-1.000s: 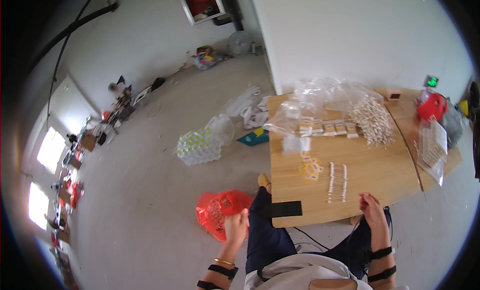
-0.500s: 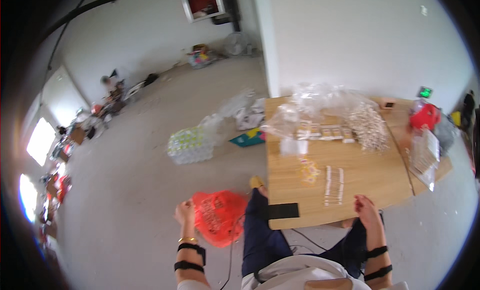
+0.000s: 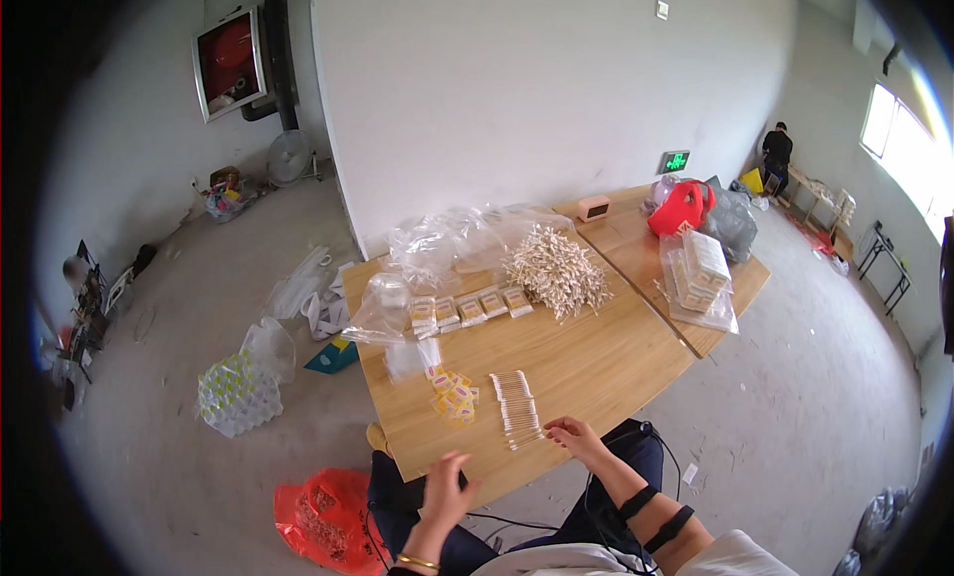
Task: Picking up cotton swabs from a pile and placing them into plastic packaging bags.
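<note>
My left hand [image 3: 447, 493] is raised over the near edge of the wooden table [image 3: 616, 362], its fingers loosely bent and apart, holding nothing I can see. My right hand [image 3: 576, 438] reaches in over the same edge with thumb and forefinger slightly parted. Its fingertips are beside the near end of a neat row of cotton swabs [image 3: 516, 407]; whether they touch a swab I cannot tell. Small yellow-and-white printed cards [image 3: 455, 396] lie scattered left of the row. Farther back stand several filled small packs [image 3: 469, 312] in a line, next to a large heap of loose cotton swabs [image 3: 558, 275].
Clear plastic bags [image 3: 437, 246] cover the table's back left. On the right table are a red bag [image 3: 681, 208] and a bagged stack of packs [image 3: 699, 276]. A red plastic bag [image 3: 328, 521] lies on the floor at left. A person [image 3: 777, 157] stands far right.
The view has swung to the right. My left hand has come from beside the red floor bag to the table edge, and my right hand has moved in to the row of swabs.
</note>
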A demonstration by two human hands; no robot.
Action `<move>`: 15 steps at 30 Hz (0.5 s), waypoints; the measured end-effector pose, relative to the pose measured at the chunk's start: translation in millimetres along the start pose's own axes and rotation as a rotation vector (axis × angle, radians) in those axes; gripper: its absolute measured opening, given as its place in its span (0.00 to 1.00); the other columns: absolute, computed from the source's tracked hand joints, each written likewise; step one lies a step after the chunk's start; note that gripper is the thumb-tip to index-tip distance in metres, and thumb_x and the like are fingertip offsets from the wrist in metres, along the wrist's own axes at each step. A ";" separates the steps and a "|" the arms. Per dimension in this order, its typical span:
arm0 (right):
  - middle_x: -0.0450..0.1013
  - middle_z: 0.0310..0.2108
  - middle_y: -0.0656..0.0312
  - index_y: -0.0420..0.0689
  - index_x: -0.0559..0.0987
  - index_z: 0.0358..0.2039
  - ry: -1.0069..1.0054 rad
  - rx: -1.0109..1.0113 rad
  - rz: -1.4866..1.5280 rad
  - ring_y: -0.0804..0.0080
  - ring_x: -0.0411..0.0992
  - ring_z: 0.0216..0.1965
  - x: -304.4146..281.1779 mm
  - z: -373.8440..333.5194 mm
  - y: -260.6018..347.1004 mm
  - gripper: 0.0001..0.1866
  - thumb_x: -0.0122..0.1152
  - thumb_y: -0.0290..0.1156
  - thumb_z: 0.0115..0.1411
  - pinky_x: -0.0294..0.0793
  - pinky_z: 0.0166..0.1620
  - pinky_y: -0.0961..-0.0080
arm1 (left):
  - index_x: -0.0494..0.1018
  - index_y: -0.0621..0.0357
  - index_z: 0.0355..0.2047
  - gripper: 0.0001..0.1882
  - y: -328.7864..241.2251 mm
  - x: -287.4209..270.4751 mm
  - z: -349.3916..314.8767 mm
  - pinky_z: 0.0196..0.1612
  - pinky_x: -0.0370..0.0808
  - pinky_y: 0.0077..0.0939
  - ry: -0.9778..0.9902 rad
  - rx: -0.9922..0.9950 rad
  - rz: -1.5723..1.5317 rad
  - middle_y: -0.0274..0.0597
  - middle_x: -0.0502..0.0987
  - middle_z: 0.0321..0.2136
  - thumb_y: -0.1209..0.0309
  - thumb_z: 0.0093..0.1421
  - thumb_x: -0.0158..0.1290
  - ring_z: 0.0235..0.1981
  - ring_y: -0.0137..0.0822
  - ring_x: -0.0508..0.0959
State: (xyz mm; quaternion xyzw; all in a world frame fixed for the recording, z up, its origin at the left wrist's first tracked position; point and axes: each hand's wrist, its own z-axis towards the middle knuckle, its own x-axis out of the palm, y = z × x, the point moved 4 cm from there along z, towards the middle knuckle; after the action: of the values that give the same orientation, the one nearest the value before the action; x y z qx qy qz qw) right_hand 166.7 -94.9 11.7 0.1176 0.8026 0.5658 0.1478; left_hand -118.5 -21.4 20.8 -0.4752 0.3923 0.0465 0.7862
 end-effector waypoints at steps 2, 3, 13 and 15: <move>0.79 0.38 0.62 0.42 0.82 0.45 -0.040 -0.049 -0.131 0.74 0.75 0.43 -5.9 4.6 -4.3 0.12 0.59 0.31 0.64 0.73 0.48 0.78 | 0.68 0.56 0.55 0.31 -16.8 37.2 12.5 0.61 0.66 0.48 0.058 0.047 0.024 0.53 0.70 0.55 0.64 0.52 0.66 0.58 0.55 0.69; 0.79 0.39 0.59 0.41 0.82 0.45 -0.067 -0.103 -0.270 0.72 0.76 0.43 -7.1 5.9 -4.4 0.12 0.61 0.30 0.62 0.73 0.48 0.77 | 0.66 0.55 0.57 0.33 -25.9 50.9 18.6 0.61 0.65 0.47 0.091 0.041 0.051 0.53 0.68 0.57 0.65 0.52 0.66 0.58 0.55 0.68; 0.75 0.35 0.53 0.41 0.82 0.39 -0.058 -0.349 -0.564 0.59 0.76 0.39 -3.5 21.4 -27.4 0.11 0.64 0.29 0.56 0.77 0.44 0.69 | 0.56 0.55 0.65 0.49 -25.4 101.9 75.8 0.62 0.61 0.51 0.047 -0.028 0.319 0.50 0.63 0.60 0.66 0.43 0.68 0.61 0.53 0.65; 0.75 0.35 0.53 0.41 0.82 0.37 -0.063 -0.277 -0.471 0.59 0.76 0.39 -5.7 22.7 -22.5 0.09 0.64 0.29 0.56 0.77 0.44 0.68 | 0.56 0.56 0.65 0.49 -16.2 105.2 86.3 0.62 0.61 0.51 0.020 -0.027 0.325 0.50 0.63 0.60 0.67 0.43 0.67 0.61 0.53 0.65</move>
State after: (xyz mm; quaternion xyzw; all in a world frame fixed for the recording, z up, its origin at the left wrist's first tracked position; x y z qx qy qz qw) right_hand 179.9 -84.6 -16.1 -0.0760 0.7177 0.6164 0.3149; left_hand 10.4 5.8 -16.4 -0.4166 0.4710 0.1737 0.7580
